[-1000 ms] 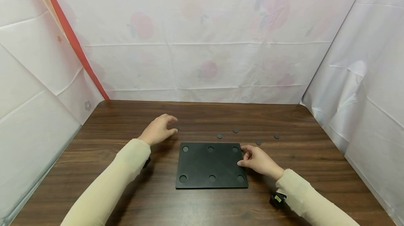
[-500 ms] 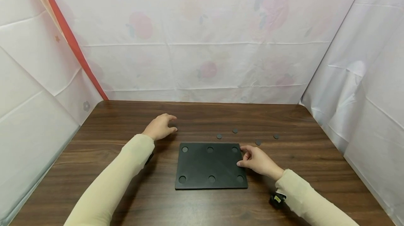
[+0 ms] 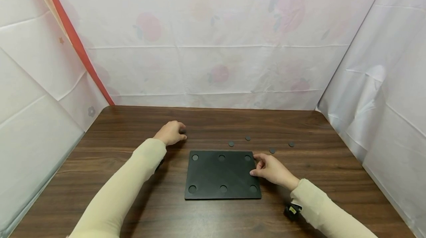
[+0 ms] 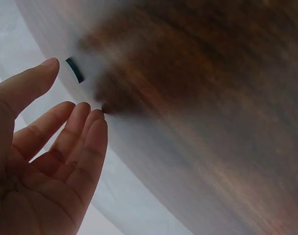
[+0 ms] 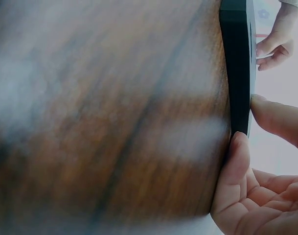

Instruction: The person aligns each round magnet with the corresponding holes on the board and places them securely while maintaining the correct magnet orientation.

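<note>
Nearest, a black board (image 3: 223, 173) with six round recesses lies on the wooden table (image 3: 206, 217); the right hand (image 3: 273, 169) pinches its right edge between thumb and finger, apparently steadying it. Farther off, beyond the board's far-left corner, the left hand (image 3: 170, 133) holds its thumb apart from gently bent fingers, a small dark disc (image 4: 75, 70) near their tips, seemingly untouched. Four loose discs (image 3: 231, 144) lie past the board, toward the right. Picking up a disc seems the step in hand; next calls for a fine pinch on its thin rim.
</note>
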Available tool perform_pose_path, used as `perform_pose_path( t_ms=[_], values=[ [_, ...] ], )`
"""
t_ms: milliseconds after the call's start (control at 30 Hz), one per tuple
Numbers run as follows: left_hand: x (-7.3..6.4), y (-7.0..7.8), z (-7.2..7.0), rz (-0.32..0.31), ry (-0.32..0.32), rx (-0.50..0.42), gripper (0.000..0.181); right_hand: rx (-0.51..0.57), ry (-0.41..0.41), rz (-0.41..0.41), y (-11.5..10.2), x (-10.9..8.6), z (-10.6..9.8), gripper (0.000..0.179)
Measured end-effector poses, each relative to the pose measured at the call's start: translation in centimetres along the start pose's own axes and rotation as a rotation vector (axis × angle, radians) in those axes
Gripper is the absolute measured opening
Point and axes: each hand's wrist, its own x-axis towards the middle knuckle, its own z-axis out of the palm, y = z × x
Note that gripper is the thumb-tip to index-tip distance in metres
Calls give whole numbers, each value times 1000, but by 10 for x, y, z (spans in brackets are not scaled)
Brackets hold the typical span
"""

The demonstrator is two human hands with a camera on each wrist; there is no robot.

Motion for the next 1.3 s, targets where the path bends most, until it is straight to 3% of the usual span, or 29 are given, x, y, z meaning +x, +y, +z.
perform_pose_path(
  t_ms=[633,1300],
  values=[
    [4,1,7,8,35,98,25,2,-4,-2,-1,-1,0,67],
    [4,1,8,22,49,113,17,0,0,13,-2,-1,-1,66]
  ],
)
